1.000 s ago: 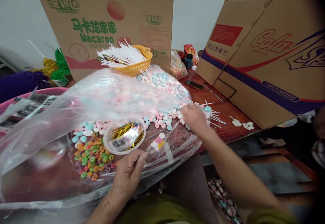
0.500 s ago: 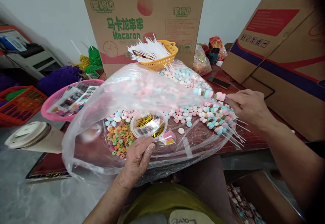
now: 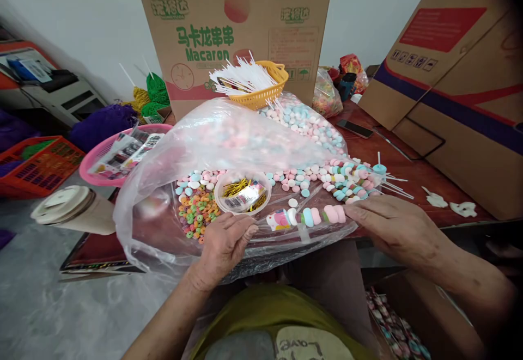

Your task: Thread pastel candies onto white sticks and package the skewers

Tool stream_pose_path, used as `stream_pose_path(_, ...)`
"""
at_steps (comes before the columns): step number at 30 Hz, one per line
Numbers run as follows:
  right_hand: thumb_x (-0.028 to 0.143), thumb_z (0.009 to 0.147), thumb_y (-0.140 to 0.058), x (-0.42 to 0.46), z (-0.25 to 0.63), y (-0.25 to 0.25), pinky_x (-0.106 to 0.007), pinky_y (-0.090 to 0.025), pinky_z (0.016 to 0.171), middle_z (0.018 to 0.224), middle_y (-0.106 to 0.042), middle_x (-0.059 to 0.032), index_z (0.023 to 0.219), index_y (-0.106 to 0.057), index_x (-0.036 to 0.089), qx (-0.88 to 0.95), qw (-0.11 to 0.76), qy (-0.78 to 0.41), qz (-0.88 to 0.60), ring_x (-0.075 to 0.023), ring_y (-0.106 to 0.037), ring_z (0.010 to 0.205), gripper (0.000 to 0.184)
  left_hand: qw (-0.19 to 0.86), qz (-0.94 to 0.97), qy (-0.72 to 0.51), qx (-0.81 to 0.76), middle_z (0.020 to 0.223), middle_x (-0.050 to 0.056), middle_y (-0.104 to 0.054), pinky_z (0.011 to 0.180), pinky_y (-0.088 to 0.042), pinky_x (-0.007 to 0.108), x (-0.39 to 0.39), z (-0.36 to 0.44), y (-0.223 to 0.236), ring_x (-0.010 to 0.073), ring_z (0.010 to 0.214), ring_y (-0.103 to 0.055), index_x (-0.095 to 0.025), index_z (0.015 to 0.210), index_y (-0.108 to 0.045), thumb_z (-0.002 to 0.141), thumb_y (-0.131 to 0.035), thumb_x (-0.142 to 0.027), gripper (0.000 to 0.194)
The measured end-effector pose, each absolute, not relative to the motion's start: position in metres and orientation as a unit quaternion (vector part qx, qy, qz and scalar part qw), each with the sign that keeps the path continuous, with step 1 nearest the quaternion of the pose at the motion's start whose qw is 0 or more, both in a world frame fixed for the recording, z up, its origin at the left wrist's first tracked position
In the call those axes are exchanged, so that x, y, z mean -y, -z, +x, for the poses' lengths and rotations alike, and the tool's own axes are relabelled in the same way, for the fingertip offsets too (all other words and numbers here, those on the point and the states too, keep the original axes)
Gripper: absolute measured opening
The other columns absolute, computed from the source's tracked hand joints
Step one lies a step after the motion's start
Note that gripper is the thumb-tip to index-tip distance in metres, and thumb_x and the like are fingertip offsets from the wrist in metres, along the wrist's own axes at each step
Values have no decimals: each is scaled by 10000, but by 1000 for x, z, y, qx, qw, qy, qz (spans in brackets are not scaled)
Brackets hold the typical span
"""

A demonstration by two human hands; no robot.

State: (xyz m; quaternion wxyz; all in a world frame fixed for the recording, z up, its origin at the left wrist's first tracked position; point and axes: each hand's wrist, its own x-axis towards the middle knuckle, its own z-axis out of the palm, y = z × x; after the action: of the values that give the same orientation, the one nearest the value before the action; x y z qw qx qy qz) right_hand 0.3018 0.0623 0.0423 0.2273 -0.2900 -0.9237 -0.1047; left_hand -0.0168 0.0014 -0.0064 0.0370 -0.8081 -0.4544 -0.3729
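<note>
My left hand [image 3: 229, 245] pinches one end of a small clear bag with a printed pink and yellow label [image 3: 278, 220]. My right hand [image 3: 396, 226] is closed on the stick end of a marshmallow skewer [image 3: 314, 216], strung with pink, blue, white and green pieces. The skewer lies level between both hands, and its front end meets the bag; how far inside it sits, I cannot tell. Just beyond my left hand stands a round tub [image 3: 243, 194] with gold ties and a printed packet. Finished skewers [image 3: 353, 180] lie piled beyond my right hand.
Loose ring candies [image 3: 198, 213] and pastel marshmallows [image 3: 302, 123] lie on the table under clear plastic sheeting [image 3: 220, 136]. A yellow basket of white sticks [image 3: 261, 96] stands behind. A lidded paper cup [image 3: 77, 210], pink basket [image 3: 98, 172] and phone [image 3: 354, 128] surround them.
My right hand has brought the skewer from the pile down and left to the bag. My left hand keeps its pinch on the bag. The view has shifted slightly.
</note>
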Motion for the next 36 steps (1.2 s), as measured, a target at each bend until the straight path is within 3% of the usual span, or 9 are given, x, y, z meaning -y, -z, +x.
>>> stream_pose_path(5,159,876,-383,-61,297,-34,-246,-447,636,853,-670,-38,966,-616,242,944,170,0,-283,-146,-611,761,263,51,-849,288,440,899,69,-722,714,-480,291,-4,-14,7,172,753,-654,-179,977,-638,880,-489,-314,224)
stream_pose_path(8,178,881,-382,-60,294,-30,-239,-421,623,840,-664,-43,911,-623,239,943,161,-30,-290,-144,-599,745,251,-11,-857,231,461,938,96,-710,742,-470,334,-8,-7,2,234,836,-646,-173,1083,-610,777,-536,-571,507)
stream_pose_path(10,186,876,-391,-59,291,-30,-238,-399,618,837,-661,-43,895,-626,241,943,158,-38,-289,-143,-588,734,242,-81,-855,168,483,888,81,-702,710,-453,324,-12,1,-4,238,808,-632,-181,1074,-611,704,-567,-639,589)
stream_pose_path(14,147,848,-394,-54,277,-34,-260,-316,548,700,-619,-15,846,-622,230,956,109,-5,-273,-140,-530,613,243,-226,-816,60,528,702,-1,-626,561,-347,237,-20,18,-17,159,654,-563,-193,812,-634,724,-606,-550,368)
stream_pose_path(18,74,817,-411,-56,268,-43,-284,-281,572,664,-580,-7,824,-605,202,965,86,61,-240,-149,-486,608,232,-386,-769,43,508,618,-46,-511,509,-279,216,-27,25,-21,120,595,-478,-174,714,-572,606,-674,-581,434)
stream_pose_path(23,121,880,-434,-66,269,-61,-316,-304,660,811,-636,-43,930,-580,179,962,160,177,-134,-163,-482,725,164,-631,-672,-22,387,604,-58,-502,521,-333,214,-30,22,-19,95,558,-438,-160,683,-533,480,-795,-440,434)
stream_pose_path(27,121,893,-423,-64,269,-64,-331,-328,682,841,-634,-45,938,-553,179,955,199,201,-87,-168,-493,778,149,-702,-617,-29,354,581,-65,-480,496,-318,211,-31,22,-20,76,520,-401,-156,665,-513,439,-820,-387,445)
stream_pose_path(31,116,881,-422,-57,271,-48,-322,-316,649,766,-619,-35,941,-558,160,959,177,192,-113,-154,-471,684,155,-626,-659,15,418,598,-64,-452,511,-317,214,-33,23,-23,93,557,-422,-168,674,-480,506,-773,-470,453)
stream_pose_path(36,40,798,-413,-43,272,-27,-287,-230,546,683,-590,-19,902,-588,166,962,105,105,-230,-140,-464,594,240,-193,-810,-17,554,717,18,-578,608,-386,284,-27,35,-22,211,708,-567,-171,846,-557,674,-652,-512,394)
